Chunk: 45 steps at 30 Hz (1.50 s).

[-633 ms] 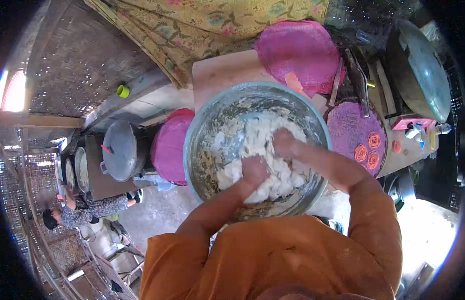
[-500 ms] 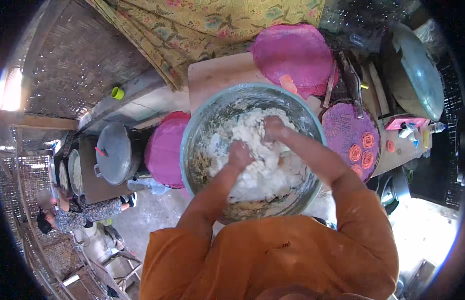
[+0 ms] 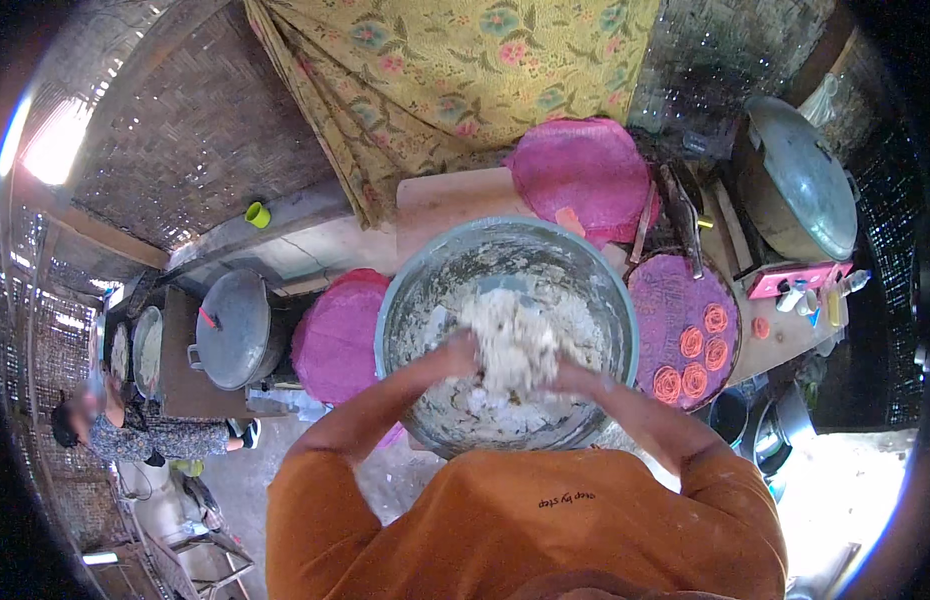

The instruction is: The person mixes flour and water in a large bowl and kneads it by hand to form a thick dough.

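A large round basin (image 3: pixel 625 300) with a grey-blue rim stands in front of me, its inner wall smeared with flour and batter. In it, a pale, lumpy mass of dough (image 3: pixel 510 330) is gathered up and blurred by motion. My left hand (image 3: pixel 465 354) grips the dough's left side. From the right, my right hand (image 3: pixel 567 378) grips the lower right of the same mass. Both hands' fingertips are sunk in or hidden behind the dough. Loose flour and smaller scraps lie around it on the basin floor.
Pink round trays (image 3: pixel 340 335) flank the basin; a purple one (image 3: pixel 660 300) holds several orange coils (image 3: pixel 715 318). Lidded pots stand left (image 3: pixel 233 330) and right (image 3: pixel 800 185). A patterned curtain (image 3: pixel 465 70) hangs behind. Another person (image 3: pixel 160 425) works at far left.
The dough, spread across the basin before, is now bunched up between my hands. My right hand has come down toward me. The whole view has tilted up, showing more curtain.
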### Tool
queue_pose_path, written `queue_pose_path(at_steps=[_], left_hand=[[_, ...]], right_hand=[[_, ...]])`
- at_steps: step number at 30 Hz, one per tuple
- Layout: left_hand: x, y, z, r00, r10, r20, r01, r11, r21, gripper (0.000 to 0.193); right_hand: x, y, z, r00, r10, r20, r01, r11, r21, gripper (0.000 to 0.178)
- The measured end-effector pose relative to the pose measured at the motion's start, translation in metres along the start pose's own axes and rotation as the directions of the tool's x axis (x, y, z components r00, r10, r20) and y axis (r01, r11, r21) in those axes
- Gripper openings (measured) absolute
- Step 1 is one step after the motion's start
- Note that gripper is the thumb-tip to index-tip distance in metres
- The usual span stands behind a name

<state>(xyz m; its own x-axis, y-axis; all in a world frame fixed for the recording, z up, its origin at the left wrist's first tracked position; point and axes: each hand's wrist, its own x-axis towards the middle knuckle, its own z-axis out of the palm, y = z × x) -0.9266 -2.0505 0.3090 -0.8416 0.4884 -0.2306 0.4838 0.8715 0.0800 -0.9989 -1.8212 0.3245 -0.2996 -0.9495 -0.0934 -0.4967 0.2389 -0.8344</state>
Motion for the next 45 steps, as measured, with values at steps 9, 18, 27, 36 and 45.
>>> queue_pose_path(at_steps=[9,18,27,36,45], left_hand=[[-0.054,0.065,0.001,0.938,-0.145,0.316,0.210,0.960,-0.183,0.018],[-0.006,-0.008,-0.003,0.782,-0.621,0.046,0.606,0.742,-0.285,0.018],[-0.002,-0.015,0.017,0.714,-0.682,-0.159,0.628,0.724,-0.287,0.017],[-0.003,-0.003,-0.007,0.933,-0.336,0.126,0.358,0.900,-0.248,0.019],[-0.028,0.022,0.008,0.965,-0.082,-0.250,0.095,0.995,0.039,0.014]], right_hand=[[0.009,-0.039,0.083,0.802,-0.027,0.597,0.442,0.699,-0.562,0.011],[0.106,0.007,0.049,0.905,0.421,-0.068,-0.418,0.842,-0.341,0.031],[0.068,0.018,0.069,0.944,-0.159,-0.290,-0.012,0.859,-0.511,0.022],[-0.066,0.000,0.009,0.846,0.457,-0.275,-0.291,0.827,0.481,0.033],[0.040,0.090,0.009,0.742,0.572,-0.351,-0.580,0.809,0.092,0.042]])
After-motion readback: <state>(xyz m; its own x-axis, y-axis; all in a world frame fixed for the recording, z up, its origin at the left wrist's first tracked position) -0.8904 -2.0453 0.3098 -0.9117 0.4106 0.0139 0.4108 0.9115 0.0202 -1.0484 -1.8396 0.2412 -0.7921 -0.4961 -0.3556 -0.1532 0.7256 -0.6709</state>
